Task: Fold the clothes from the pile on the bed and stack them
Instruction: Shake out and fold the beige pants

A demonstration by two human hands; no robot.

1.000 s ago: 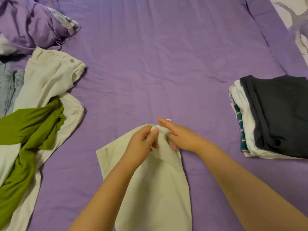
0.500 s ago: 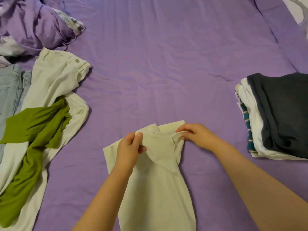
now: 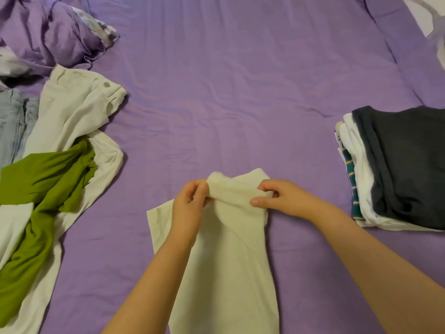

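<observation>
A cream garment (image 3: 228,256) lies lengthwise on the purple bed sheet (image 3: 228,92), running from the bed's middle toward me. My left hand (image 3: 189,203) pinches its far left edge and my right hand (image 3: 277,196) grips its far right edge, lifting a fold between them. The unfolded pile sits at the left: white trousers (image 3: 72,112), a green garment (image 3: 45,189) and light jeans (image 3: 14,121). A folded stack (image 3: 399,165) with a dark item on top rests at the right.
A crumpled purple duvet (image 3: 48,30) fills the far left corner. A pillow (image 3: 431,18) with a grey pattern shows at the far right corner. Open sheet stretches between the pile and the stack.
My hands have drawn apart along the garment's far edge, spreading it wider, and now raise a fold of the cloth between them. The view shifted slightly.
</observation>
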